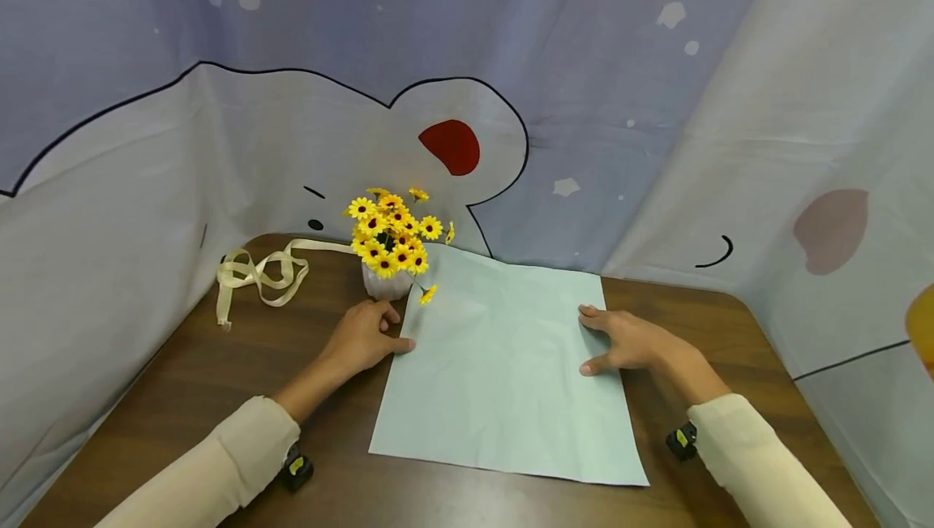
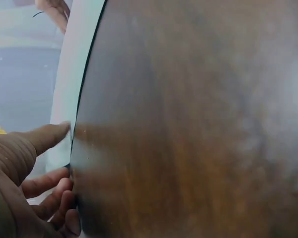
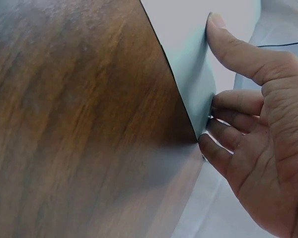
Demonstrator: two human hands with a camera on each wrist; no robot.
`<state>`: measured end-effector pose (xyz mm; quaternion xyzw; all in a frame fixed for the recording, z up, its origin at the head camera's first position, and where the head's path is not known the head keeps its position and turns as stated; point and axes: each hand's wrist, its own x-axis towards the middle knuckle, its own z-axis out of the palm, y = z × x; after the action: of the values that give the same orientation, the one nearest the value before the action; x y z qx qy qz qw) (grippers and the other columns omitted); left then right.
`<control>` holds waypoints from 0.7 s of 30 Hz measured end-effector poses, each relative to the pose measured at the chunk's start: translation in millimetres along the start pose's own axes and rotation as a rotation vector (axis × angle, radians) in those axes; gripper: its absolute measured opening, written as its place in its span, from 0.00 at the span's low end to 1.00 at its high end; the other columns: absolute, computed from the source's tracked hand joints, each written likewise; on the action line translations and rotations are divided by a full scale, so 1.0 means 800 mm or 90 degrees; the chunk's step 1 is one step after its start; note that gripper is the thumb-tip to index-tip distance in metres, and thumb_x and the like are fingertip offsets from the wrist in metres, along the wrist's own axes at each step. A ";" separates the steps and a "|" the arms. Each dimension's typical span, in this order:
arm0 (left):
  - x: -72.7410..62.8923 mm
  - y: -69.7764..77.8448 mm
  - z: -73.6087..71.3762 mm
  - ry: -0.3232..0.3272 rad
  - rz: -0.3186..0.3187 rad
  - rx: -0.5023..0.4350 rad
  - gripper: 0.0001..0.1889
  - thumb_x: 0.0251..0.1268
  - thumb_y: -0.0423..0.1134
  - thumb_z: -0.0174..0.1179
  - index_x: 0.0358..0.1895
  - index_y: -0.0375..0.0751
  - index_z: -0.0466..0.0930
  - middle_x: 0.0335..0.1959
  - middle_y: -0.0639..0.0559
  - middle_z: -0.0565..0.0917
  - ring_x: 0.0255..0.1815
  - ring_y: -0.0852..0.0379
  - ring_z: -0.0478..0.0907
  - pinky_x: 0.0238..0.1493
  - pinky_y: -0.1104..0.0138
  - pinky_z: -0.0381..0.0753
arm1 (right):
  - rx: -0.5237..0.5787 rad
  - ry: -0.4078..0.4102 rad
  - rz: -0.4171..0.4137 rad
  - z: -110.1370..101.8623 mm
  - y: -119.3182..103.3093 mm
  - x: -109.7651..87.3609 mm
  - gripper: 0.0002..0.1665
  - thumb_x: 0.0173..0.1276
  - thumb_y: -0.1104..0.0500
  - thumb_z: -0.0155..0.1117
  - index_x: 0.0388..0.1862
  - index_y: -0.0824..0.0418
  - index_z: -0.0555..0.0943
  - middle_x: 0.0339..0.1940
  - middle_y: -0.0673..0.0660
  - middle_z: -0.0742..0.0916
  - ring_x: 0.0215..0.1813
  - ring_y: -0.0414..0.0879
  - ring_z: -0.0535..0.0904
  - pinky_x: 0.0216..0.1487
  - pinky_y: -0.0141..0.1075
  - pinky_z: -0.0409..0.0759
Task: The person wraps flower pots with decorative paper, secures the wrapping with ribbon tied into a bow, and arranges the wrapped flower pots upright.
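Note:
A pale blue-green sheet of paper (image 1: 503,366) lies flat on the brown wooden table (image 1: 175,398). My left hand (image 1: 368,337) rests on the table at the sheet's left edge, its thumb tip touching that edge and its fingers loosely bent. In the left wrist view the left hand (image 2: 20,163) points its thumb at the paper (image 2: 72,74). My right hand (image 1: 620,341) lies flat on the sheet's right edge, thumb spread out. The right wrist view shows the right hand (image 3: 258,114) with thumb and fingertips against the paper (image 3: 188,39). Neither hand holds anything.
A bunch of yellow artificial flowers (image 1: 390,236) in a white wrap stands just beyond my left hand, at the sheet's far left corner. A cream ribbon (image 1: 259,272) lies loose at the table's far left. A printed cloth backdrop (image 1: 584,106) closes in the table on three sides.

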<state>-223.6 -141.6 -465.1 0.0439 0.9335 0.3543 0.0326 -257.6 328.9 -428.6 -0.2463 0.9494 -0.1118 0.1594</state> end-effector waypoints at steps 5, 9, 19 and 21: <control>-0.001 -0.003 0.000 -0.019 -0.009 0.017 0.29 0.65 0.52 0.84 0.61 0.38 0.86 0.49 0.43 0.84 0.51 0.46 0.79 0.54 0.50 0.80 | 0.018 0.000 -0.014 -0.003 -0.001 0.000 0.65 0.64 0.38 0.88 0.87 0.71 0.69 0.89 0.75 0.68 0.89 0.76 0.64 0.86 0.70 0.66; -0.001 0.000 0.000 -0.031 -0.018 0.024 0.29 0.65 0.53 0.83 0.61 0.40 0.85 0.51 0.42 0.84 0.53 0.45 0.80 0.55 0.49 0.82 | 0.037 0.000 -0.021 -0.006 0.002 -0.002 0.63 0.63 0.40 0.89 0.87 0.69 0.70 0.89 0.76 0.68 0.89 0.77 0.62 0.86 0.71 0.64; 0.004 -0.001 -0.001 -0.044 -0.029 0.004 0.32 0.62 0.57 0.84 0.60 0.40 0.84 0.54 0.39 0.84 0.55 0.43 0.81 0.54 0.51 0.82 | 0.040 -0.015 -0.014 -0.009 0.003 -0.004 0.61 0.64 0.41 0.88 0.86 0.70 0.71 0.90 0.75 0.67 0.90 0.77 0.60 0.86 0.72 0.63; 0.006 -0.007 -0.001 -0.034 -0.043 -0.019 0.35 0.60 0.57 0.85 0.61 0.38 0.83 0.57 0.37 0.83 0.58 0.42 0.81 0.58 0.51 0.82 | 0.039 -0.012 -0.015 -0.009 0.002 -0.004 0.61 0.65 0.41 0.88 0.86 0.69 0.71 0.90 0.74 0.67 0.91 0.76 0.60 0.86 0.72 0.63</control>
<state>-229.1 -145.5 -468.2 0.0212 0.9280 0.3654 0.0699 -258.0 333.3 -421.9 -0.2535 0.9410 -0.1404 0.1749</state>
